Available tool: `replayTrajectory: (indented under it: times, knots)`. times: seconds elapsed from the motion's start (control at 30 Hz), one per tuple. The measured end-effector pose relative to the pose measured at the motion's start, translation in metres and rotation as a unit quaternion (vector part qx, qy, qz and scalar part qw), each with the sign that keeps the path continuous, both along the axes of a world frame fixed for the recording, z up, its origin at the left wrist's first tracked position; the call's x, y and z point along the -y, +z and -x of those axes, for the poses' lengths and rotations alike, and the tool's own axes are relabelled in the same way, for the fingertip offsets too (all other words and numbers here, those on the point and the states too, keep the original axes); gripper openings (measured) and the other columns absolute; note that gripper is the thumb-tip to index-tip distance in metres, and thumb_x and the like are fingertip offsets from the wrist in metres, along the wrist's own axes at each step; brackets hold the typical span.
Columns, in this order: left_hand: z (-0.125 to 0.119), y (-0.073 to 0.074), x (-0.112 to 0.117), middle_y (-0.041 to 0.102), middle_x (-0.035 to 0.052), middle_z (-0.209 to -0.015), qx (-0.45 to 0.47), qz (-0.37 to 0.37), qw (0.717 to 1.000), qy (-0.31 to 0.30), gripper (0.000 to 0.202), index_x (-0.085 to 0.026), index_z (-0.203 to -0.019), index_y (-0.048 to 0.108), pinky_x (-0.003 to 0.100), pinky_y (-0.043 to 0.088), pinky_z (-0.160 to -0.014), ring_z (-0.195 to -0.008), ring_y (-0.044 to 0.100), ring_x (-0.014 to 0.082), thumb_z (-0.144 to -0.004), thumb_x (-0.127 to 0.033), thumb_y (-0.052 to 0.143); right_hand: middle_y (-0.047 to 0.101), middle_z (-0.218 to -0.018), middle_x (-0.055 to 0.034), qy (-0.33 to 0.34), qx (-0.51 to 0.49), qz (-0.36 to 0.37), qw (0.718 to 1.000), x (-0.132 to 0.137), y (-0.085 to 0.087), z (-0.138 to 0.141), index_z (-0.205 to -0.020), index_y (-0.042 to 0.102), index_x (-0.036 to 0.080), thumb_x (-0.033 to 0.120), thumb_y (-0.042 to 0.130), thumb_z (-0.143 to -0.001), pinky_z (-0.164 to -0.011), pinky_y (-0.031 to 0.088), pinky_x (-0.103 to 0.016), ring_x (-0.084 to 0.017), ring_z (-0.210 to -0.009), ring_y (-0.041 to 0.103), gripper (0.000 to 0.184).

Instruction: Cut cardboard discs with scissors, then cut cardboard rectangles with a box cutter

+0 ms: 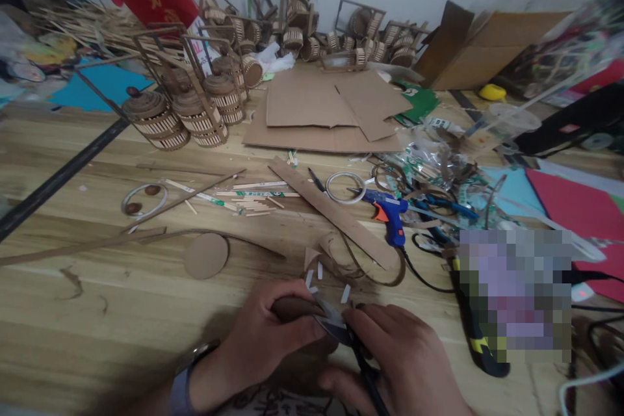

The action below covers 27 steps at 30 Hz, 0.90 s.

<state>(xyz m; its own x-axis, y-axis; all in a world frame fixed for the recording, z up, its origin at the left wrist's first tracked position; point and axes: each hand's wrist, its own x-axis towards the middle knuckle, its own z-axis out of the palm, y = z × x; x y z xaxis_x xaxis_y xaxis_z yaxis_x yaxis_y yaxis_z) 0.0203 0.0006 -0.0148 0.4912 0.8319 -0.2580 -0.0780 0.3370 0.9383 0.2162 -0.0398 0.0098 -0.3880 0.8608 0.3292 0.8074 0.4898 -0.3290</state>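
While both hands hover low over the bench point(121, 312), the left hand point(270, 341) curls palm-down, fingers pinched on a brown cardboard strip point(294, 307). The right hand point(402, 367), knuckles up, fingers closed around scissors point(336, 326), sets the blades against the strip's end.

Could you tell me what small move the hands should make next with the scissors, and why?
Probably close the dark-handled metal scissors in the right hand: their blades sit at the end of the brown cardboard piece that the left hand pinches.
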Motion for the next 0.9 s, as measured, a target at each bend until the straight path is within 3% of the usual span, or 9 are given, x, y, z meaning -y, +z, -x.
replayTrajectory:
  times: [0.3,0.5,0.73,0.9]
  knots:
    - [-0.001,-0.001,0.001,0.068,-0.0009,-0.070,0.004,-0.009,1.000,0.001,0.027,-0.020,-0.077,0.076,0.023,0.044,-0.063,-0.067,0.059,0.0151,-0.076,-0.046,0.081,0.061,-0.052,0.0014,0.008,-0.020,0.014,1.000,0.001,-0.003,0.001,-0.071,0.058,0.024,0.074,0.037,-0.096,-0.045,0.032,-0.028,-0.015,-0.042,0.057,0.060]
    - [0.000,-0.002,-0.001,0.061,-0.0034,-0.063,-0.021,-0.002,1.000,0.000,0.030,-0.019,-0.071,0.072,0.022,0.041,-0.060,-0.061,0.051,0.0127,-0.072,-0.047,0.083,0.056,-0.044,0.0024,0.005,-0.042,0.009,0.999,0.002,-0.009,-0.002,-0.065,0.055,0.023,0.075,0.038,-0.096,-0.042,0.028,-0.029,-0.013,-0.036,0.054,0.063]
    - [0.000,-0.002,0.001,0.064,-0.0009,-0.070,-0.085,0.003,0.996,0.016,0.037,-0.019,-0.078,0.071,0.025,0.045,-0.065,-0.070,0.056,0.0169,-0.072,-0.054,0.079,0.054,-0.053,0.0059,-0.013,-0.142,0.174,0.974,-0.002,-0.020,-0.014,-0.076,0.059,0.023,0.078,0.061,-0.081,-0.044,0.029,-0.024,-0.012,-0.044,0.048,0.056]
    - [0.000,0.002,0.000,0.070,0.0003,-0.073,-0.107,-0.003,0.994,0.010,0.035,-0.019,-0.084,0.073,0.026,0.048,-0.065,-0.072,0.061,0.0187,-0.073,-0.052,0.077,0.056,-0.059,0.0047,0.004,-0.159,0.223,0.962,-0.006,-0.014,-0.016,-0.080,0.061,0.023,0.074,0.067,-0.079,-0.046,0.030,-0.024,-0.014,-0.049,0.049,0.052]
